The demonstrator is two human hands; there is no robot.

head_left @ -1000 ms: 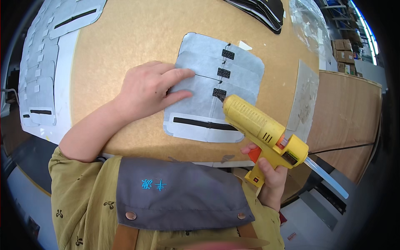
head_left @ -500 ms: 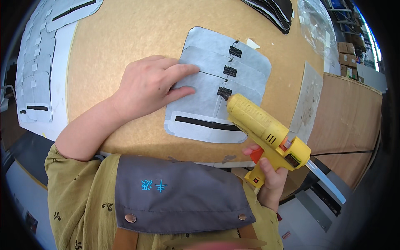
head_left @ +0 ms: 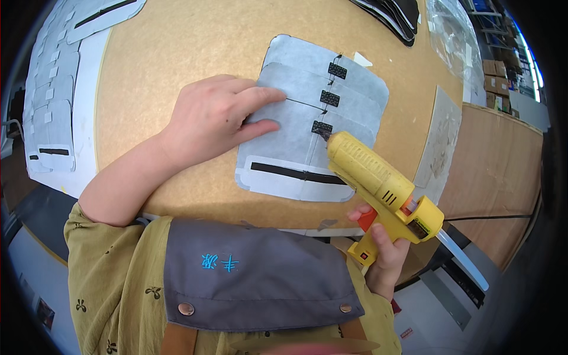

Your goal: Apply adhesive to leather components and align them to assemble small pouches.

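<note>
Our left hand [head_left: 213, 115] has thumb and forefinger spread wide on the pale blue-grey, round-cornered panel [head_left: 284, 142]; flat pressure should steady it. Right of those fingers lies the lowest black, textured rectangular patch [head_left: 320, 125], dark metallic nozzle [head_left: 326, 136] at its corner. We grip the yellow plastic glue gun [head_left: 373, 168] in our right hand [head_left: 388, 251]; squeeze evenly.

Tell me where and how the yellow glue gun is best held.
Likely by its handle, from the lower right, where the right hand's grip wraps it: the handle angles down off the barrel, behind the orange trigger, and the nozzle points away.
</note>
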